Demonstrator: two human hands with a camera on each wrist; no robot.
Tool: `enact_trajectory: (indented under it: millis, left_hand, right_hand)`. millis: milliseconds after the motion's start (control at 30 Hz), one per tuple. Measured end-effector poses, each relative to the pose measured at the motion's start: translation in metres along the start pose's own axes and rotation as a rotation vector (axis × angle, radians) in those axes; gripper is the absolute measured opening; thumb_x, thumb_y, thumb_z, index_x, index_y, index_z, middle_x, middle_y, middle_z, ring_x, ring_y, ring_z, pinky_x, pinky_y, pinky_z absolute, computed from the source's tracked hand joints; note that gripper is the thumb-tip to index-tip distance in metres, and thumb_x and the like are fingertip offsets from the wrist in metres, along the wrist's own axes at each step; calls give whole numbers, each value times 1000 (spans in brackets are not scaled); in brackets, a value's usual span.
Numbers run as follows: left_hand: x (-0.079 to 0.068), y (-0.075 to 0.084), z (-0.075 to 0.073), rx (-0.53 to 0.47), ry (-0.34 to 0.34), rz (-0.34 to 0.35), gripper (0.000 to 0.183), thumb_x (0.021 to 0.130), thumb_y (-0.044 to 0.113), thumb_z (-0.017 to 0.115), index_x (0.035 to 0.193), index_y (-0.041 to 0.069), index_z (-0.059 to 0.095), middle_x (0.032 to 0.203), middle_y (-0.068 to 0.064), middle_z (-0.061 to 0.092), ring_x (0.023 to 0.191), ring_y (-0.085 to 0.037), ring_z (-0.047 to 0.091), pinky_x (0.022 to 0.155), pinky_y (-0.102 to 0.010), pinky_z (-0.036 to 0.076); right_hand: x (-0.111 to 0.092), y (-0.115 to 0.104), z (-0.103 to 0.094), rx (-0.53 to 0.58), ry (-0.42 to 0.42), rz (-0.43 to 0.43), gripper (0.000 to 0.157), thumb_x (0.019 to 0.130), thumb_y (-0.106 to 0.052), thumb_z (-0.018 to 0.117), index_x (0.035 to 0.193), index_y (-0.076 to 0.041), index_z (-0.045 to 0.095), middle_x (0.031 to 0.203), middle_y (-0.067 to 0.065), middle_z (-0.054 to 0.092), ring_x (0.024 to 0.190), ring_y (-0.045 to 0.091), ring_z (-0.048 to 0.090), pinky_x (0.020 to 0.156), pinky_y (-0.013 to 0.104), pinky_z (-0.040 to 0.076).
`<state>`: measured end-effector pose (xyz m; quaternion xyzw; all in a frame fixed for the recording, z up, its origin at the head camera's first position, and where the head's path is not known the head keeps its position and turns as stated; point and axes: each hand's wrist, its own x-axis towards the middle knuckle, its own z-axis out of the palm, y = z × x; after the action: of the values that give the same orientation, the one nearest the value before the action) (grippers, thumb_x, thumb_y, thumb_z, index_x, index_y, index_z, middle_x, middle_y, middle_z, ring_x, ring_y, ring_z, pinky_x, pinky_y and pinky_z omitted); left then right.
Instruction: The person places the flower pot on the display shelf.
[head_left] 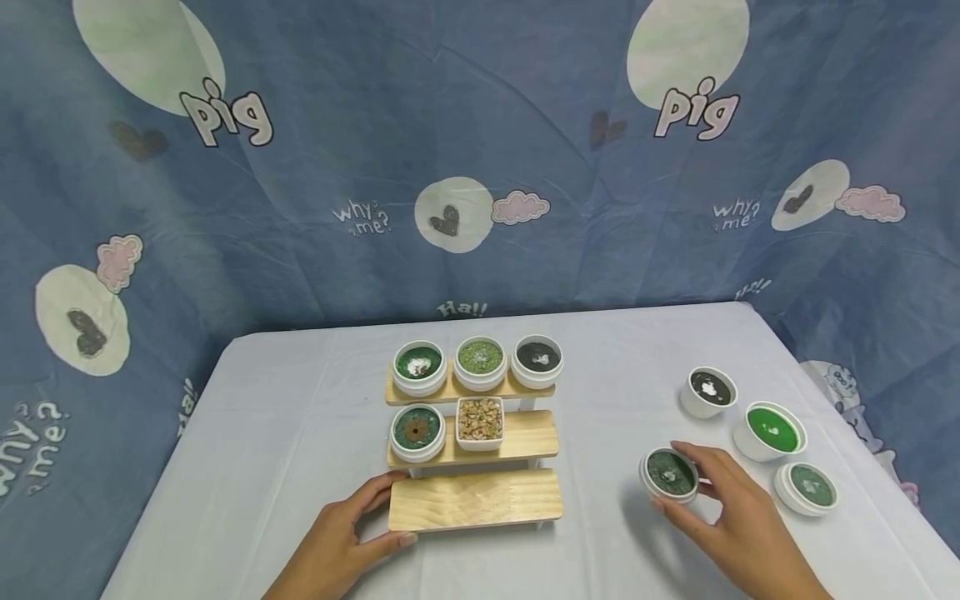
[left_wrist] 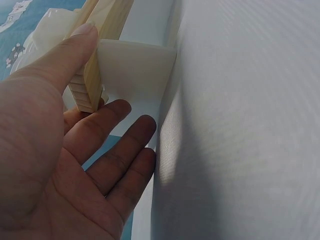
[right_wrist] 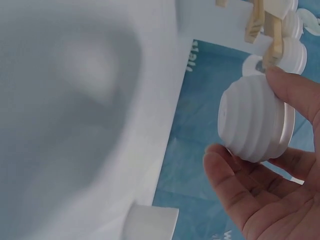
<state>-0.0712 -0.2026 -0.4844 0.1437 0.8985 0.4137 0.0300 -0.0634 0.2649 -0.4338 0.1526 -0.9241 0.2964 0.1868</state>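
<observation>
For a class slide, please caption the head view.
Left hand grips the front wooden shelf; right hand holds a green-filled white cup.

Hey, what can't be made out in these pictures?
Right wrist view: contents of the ribbed white cup, hidden by its wall.
Right wrist view: rest of the smooth white cup, cut off by the bottom edge.
Left wrist view: index finger of the left hand, partly behind the wooden shelf.

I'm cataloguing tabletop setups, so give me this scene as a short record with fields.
Left hand: grips the three-tier pale wooden stand at its front left
Right hand: holds a white round ribbed cup with dark-green contents above the white tablecloth
Back tier: three white round cups
Middle tier: one white round cup, one white square cup
Right side: three separate white round cups
</observation>
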Motion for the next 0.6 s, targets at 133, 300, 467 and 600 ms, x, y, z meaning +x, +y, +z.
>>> enact_trajectory:
  millis: [133,300,467,600]
  left_hand:
    - [0,0,0,-1,-10,1,66,88,48,82,144,19,60,135,5,70,128,-17,62,106,-41,53]
    - [-1,1,-1,-2,-16,-10,67,88,49,82,144,19,60,135,4,70,128,-17,62,105,-41,53]
    - [-1,2,-2,0,-14,-9,67,88,50,82,144,18,60,135,4,70,127,-17,62,105,-40,53]
    - [-1,4,-3,3,-17,-6,67,89,49,82,144,19,59,134,4,70,127,-17,62,105,-41,53]
  right_hand:
    - [0,-3,0,-12,-14,27,74,73,-18,98,138,-13,62,122,-5,65,102,3,62,87,1,45]
    - [3,-6,1,8,-23,34,74,74,-17,97,138,-12,61,123,-4,65,103,5,62,86,2,46]
    - [5,-11,4,28,-22,22,73,74,-16,97,138,-12,61,124,-5,64,104,7,63,87,4,47]
    - [6,-14,6,23,-26,32,73,74,-17,97,137,-12,61,125,-5,64,103,9,65,87,3,47]
